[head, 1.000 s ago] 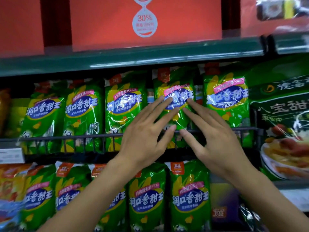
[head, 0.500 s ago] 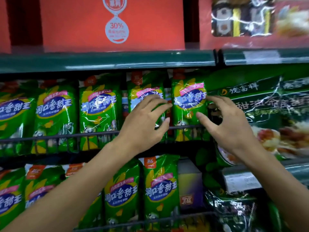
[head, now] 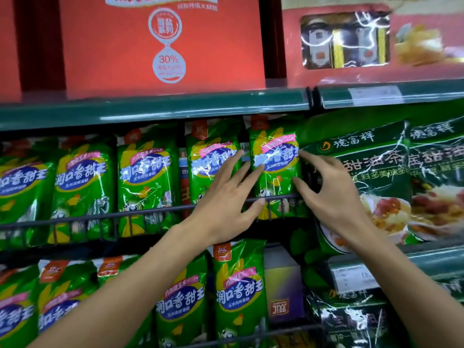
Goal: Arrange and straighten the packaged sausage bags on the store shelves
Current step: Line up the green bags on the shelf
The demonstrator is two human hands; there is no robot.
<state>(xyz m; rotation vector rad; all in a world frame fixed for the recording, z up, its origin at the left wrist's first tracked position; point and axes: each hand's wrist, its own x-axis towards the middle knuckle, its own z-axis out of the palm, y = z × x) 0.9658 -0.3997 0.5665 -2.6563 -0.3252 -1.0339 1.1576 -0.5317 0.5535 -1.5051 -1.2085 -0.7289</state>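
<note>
A row of green sausage bags with blue and yellow labels stands behind a wire rail (head: 105,217) on the middle shelf. My left hand (head: 226,197) lies with straight fingers across the second bag from the right (head: 211,159), its fingertips reaching the left edge of the rightmost bag (head: 275,159). My right hand (head: 331,192) is at that bag's right edge, fingers bent, index tip and thumb touching its side. A second row of the same bags (head: 238,292) stands on the shelf below.
Large dark green food packs (head: 391,177) press against the right end of the sausage row. Red boxes (head: 160,43) stand on the green top shelf (head: 150,109). A purple box (head: 281,292) sits right of the lower bags, with price tags (head: 351,275) farther right.
The view has shifted right. Both hands moved from the second bag from the right toward the rightmost one; my right hand went from the large green pack's edge to that bag's right side.
</note>
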